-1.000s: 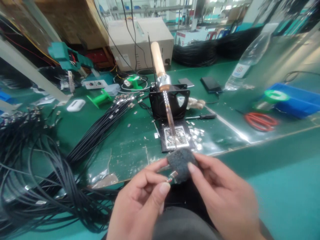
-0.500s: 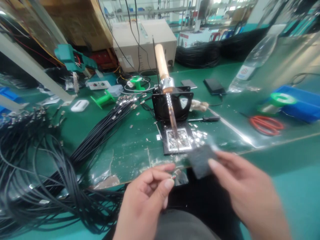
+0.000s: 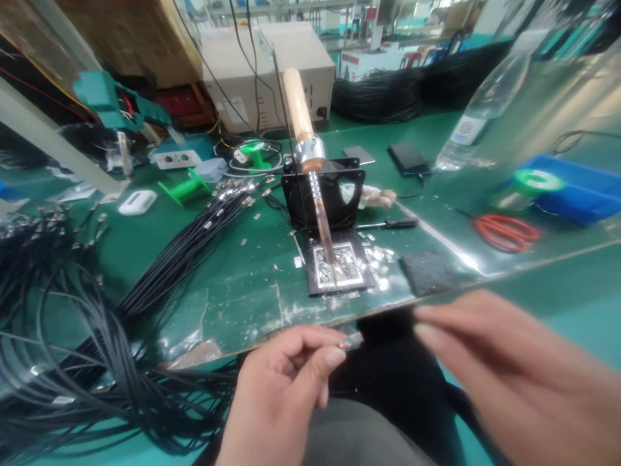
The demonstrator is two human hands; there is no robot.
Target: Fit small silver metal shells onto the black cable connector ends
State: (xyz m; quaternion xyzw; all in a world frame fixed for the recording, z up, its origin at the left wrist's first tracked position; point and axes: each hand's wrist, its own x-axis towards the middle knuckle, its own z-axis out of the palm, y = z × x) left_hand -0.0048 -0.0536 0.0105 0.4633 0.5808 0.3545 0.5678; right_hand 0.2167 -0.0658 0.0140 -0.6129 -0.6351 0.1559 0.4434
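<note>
My left hand [image 3: 286, 382] is closed in a pinch on a small metal connector [image 3: 356, 338]. Specks of red and green, like thin wires, show at its fingertips; the cable behind them is hidden by the palm. To the right, my right hand [image 3: 504, 362] hangs just off the table edge, thumb and forefinger slightly apart with nothing visible between them. Beyond it a dark square pad [image 3: 429, 272] lies flat near the edge. A wooden-handled soldering iron [image 3: 317, 200] leans through a black stand [image 3: 301, 207], its tip over a white-framed tray [image 3: 361, 283] of metal bits.
Small metal pieces [image 3: 381, 262] lie scattered beside the stand. A bundle of black cables [image 3: 169, 265] runs along the left and hangs over the edge. On the right are red-handled pliers [image 3: 507, 232], a blue bin [image 3: 582, 188] and a plastic bottle [image 3: 490, 103]. A screwdriver [image 3: 400, 223] lies behind.
My right hand has set the dark pad down on the table, let go of it and drawn back to the right. The left hand keeps its pinch; the view has shifted slightly.
</note>
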